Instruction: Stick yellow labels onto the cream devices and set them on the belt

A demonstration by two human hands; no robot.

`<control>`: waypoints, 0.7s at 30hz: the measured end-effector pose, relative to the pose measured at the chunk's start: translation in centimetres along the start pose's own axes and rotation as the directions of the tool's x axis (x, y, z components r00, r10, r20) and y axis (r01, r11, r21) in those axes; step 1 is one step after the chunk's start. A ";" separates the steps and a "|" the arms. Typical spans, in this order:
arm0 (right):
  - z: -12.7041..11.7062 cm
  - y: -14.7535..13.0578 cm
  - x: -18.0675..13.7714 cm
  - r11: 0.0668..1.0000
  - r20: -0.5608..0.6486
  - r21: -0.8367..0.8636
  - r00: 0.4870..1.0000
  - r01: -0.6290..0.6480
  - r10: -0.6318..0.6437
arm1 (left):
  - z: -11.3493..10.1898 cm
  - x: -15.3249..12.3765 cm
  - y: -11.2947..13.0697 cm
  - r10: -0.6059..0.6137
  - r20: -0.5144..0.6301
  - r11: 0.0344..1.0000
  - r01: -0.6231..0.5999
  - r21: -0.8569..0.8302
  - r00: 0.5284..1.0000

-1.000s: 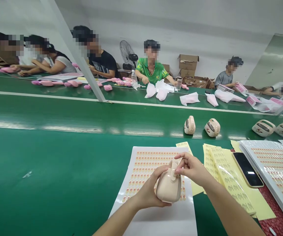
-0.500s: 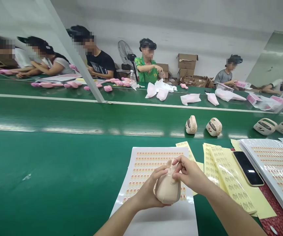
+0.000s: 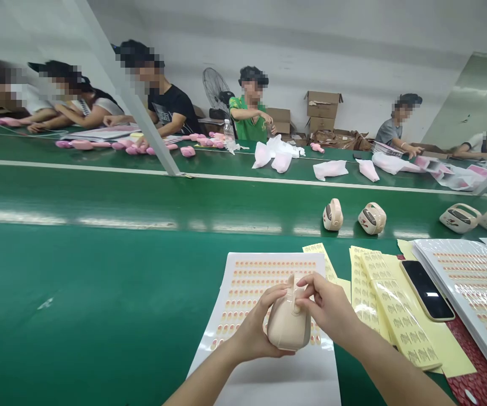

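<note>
Beige plastic housing (image 3: 288,327) held above sticker sheet (image 3: 264,270), long axis upright, narrow end pointing away from wearer. Left hand (image 3: 255,330) cups housing's left side and base, clenched on it. Right hand (image 3: 325,304) pinches at small round spot near housing's top, fingertips (image 3: 301,290) touching; right hand nearer that spot. Versus half second earlier: housing and both hands slightly lower in frame, grip unchanged. Phone (image 3: 427,290) lies right, well apart.
</note>
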State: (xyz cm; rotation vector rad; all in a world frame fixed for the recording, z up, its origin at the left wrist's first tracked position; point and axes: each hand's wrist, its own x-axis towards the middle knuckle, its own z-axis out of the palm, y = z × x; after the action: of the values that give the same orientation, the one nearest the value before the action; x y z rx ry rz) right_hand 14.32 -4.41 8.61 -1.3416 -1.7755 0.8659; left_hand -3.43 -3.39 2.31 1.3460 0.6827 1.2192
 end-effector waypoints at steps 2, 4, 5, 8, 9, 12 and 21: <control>0.4 0.8 -0.9 0.984 -0.032 -0.145 0.993 0.107 -0.113 | 0.0 -0.1 -0.1 -0.013 -0.017 1.000 0.013 0.008 1.000; 0.4 1.4 -1.5 0.957 -0.004 -0.253 0.989 0.143 -0.149 | 0.0 -0.1 -0.2 0.006 -0.018 0.999 -0.006 0.035 1.000; 0.2 1.6 -1.6 0.950 0.014 -0.280 0.991 0.135 -0.136 | 0.0 -0.1 -0.1 0.020 -0.012 0.999 -0.020 0.041 1.000; -0.5 1.6 -1.0 0.971 0.044 -0.219 0.995 0.095 -0.088 | 0.1 0.1 0.3 0.026 0.012 1.000 -0.026 0.000 1.000; -0.7 1.5 -0.5 0.986 0.065 -0.142 0.995 0.085 -0.076 | 0.2 0.1 0.4 0.015 0.017 1.000 -0.015 -0.025 1.000; -0.4 1.9 1.3 0.985 0.174 0.168 0.985 -0.042 0.013 | 0.4 0.0 0.7 -0.012 0.054 0.999 0.014 -0.042 0.998; 2.2 6.3 3.3 0.808 0.187 0.457 0.928 -0.372 0.322 | 2.1 1.2 -0.3 -0.321 -0.141 0.852 0.220 -0.474 0.937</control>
State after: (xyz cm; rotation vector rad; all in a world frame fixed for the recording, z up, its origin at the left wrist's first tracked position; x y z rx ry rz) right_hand 14.78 0.05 2.70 -1.3088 -1.2615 1.4953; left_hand -1.06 -2.98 2.74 0.7067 0.6629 1.2067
